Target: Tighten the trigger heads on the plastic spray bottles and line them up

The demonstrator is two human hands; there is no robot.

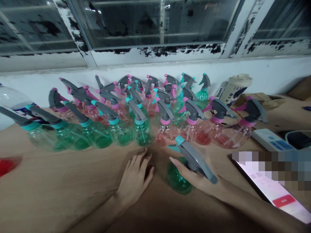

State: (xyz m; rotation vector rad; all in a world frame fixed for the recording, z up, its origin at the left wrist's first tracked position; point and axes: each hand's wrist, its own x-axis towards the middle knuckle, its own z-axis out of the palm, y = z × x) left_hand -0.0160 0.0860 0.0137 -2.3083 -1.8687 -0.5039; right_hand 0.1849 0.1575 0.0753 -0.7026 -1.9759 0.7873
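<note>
My right hand (194,174) is wrapped round the neck of a green spray bottle (178,179) with a grey trigger head and a teal nozzle. The bottle is near the front of the table, and its neck is hidden by my fingers. To its left, my left hand (136,173) lies on the wooden tabletop with fingers stretched out and nothing in it. Beyond both hands runs a front row of spray bottles: green ones with teal collars, such as this green bottle (143,134), stand left, and clear pinkish ones with pink collars, such as this pink bottle (221,139), stand right.
Several more spray bottles crowd behind the front row, by the white wall. A coffee cup (236,85), a white device with blue buttons (273,140) and a lit phone (269,191) are on the right. A red object (7,165) lies at the left edge.
</note>
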